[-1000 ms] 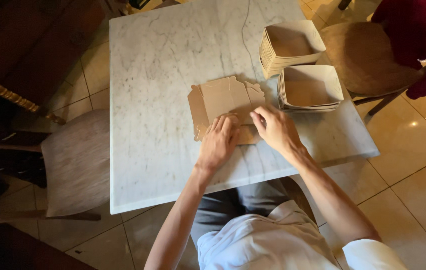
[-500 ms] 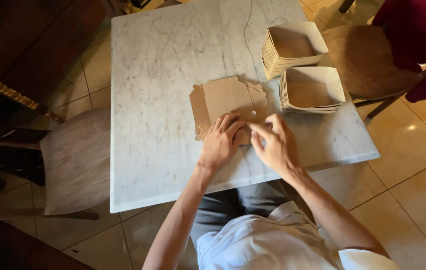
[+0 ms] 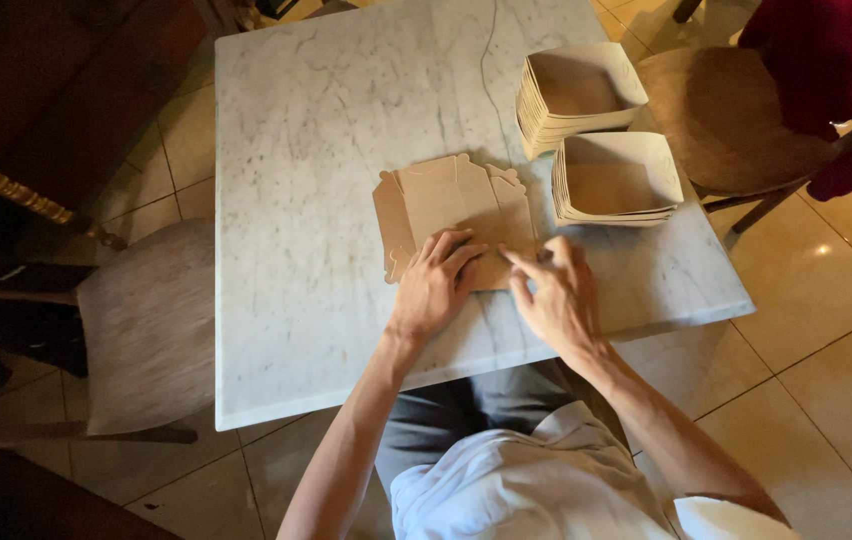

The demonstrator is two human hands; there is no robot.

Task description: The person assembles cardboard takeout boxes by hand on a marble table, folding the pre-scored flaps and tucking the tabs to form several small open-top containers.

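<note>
Both hands have drawn closer together on the near edge of the flat cardboard blank [image 3: 454,212] since a second ago, the right hand [image 3: 553,296] sliding left toward the left hand [image 3: 438,283]. Left fingers lie spread and flat, pressing the near part of the blank onto the marble table [image 3: 326,150]. Right fingers are bent and narrow, thumb and forefinger pinching the blank's near right corner. Lying unfolded at the table's middle, the blank has notched flaps on its far edge. To the right stand two stacks of folded cardboard trays: the near stack [image 3: 616,180] just beside the blank, the far stack [image 3: 578,95] behind it. Each top tray is empty.
</note>
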